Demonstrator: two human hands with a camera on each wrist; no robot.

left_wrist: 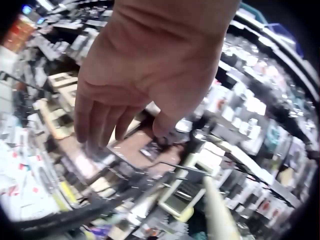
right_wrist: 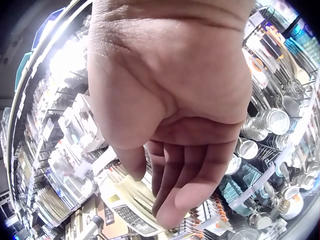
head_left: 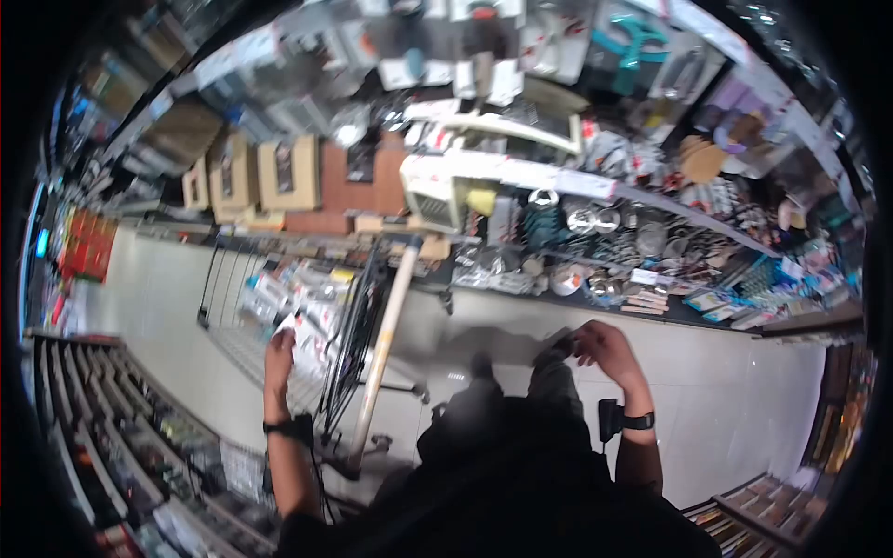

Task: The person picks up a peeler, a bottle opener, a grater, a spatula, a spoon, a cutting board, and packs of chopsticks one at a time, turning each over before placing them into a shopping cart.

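My left hand hangs over the near side of a wire shopping cart, its fingers relaxed and holding nothing. White packages with red marks lie in the cart, and its pale handle bar stands to the right of that hand. My right hand is out to the right above the floor, in front of the lower shelf. In the right wrist view the fingers of that hand bend loosely around nothing. The left wrist view shows the left fingers loose too, with blurred goods beyond.
Shelves of hanging and stacked goods run across the far side, with cardboard boxes, a cream plastic frame and metal utensils. Another rack stands at the near left. Tiled floor shows right of the cart. Red boxes stand far left.
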